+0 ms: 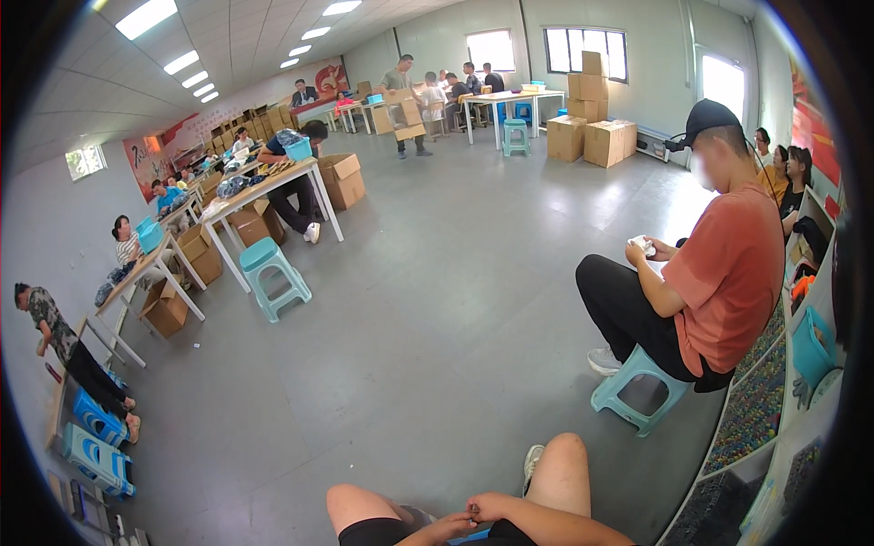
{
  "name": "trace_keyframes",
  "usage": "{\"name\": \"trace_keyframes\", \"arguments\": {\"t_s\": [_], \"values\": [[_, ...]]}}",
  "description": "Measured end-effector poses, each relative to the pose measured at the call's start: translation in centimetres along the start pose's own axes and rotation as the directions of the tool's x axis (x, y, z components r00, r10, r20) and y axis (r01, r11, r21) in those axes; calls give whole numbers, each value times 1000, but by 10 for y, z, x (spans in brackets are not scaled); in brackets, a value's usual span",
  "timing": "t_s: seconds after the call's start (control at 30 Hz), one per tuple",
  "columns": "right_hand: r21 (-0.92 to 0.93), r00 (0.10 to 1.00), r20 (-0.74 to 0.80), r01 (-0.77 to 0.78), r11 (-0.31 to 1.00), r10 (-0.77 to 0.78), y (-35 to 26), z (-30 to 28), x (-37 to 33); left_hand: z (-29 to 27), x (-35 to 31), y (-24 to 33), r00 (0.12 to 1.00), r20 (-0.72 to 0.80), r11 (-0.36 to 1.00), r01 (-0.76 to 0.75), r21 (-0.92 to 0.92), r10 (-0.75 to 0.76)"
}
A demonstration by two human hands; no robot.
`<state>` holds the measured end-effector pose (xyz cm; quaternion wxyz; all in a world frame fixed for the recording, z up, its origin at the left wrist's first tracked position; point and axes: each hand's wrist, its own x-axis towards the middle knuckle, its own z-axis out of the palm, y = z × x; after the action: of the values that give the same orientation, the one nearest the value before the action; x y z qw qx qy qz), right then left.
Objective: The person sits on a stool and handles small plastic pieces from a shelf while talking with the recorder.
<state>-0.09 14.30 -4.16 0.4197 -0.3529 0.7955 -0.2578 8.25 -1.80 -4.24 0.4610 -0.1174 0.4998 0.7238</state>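
Blue material (469, 538) shows at the near edge, just below the person's two hands, mostly cut off and covered; whether it is cloth or part of a seat, I cannot tell. Left hand (452, 525) and right hand (492, 506) meet above the lap, between the bare knees, their fingers bent and touching. I cannot tell whether they grasp something small or only each other, as the fingertips overlap in a dark patch. Black shorts (371, 533) are cut off by the near edge, and one sneaker (533, 464) is partly hidden behind the right leg.

On the near right, a co-worker in an orange T-shirt (728, 253) sits on a pale teal plastic stool (643, 386) and holds a white item (643, 245), partly covered by the fingers and too small to identify. Behind this person, a teal bin (813, 342) stands at the dim right rim, near speckled multicoloured panels (748, 420) whose contents are unclear.

On the far side, a cardboard carton (401, 116) hides much of a standing person's torso. Along the left, more people work at wooden-topped tables (264, 189), many of them half hidden.
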Motion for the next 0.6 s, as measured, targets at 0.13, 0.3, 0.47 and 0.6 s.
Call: {"name": "trace_keyframes", "arguments": {"t_s": [0.13, 0.3, 0.47, 0.6], "values": [[37, 998, -59, 29, 999, -26, -6, -1, -4, -12, 8, -13, 999, 21, 997, -31, 66, 30], [36, 997, -54, 48, 998, -46, 1, 4, 1, -18, 15, -21, 993, 79, 991, -100, 89, 93], [73, 1000, 0, -25, 997, 25, -10, -6, -8, 3, 2, -4, 998, -19, 997, -52, 65, 53], [61, 1000, 3, -11, 998, 11, -5, -1, -5, 9, -8, 7, 999, 41, 998, -30, 52, 28]]}}
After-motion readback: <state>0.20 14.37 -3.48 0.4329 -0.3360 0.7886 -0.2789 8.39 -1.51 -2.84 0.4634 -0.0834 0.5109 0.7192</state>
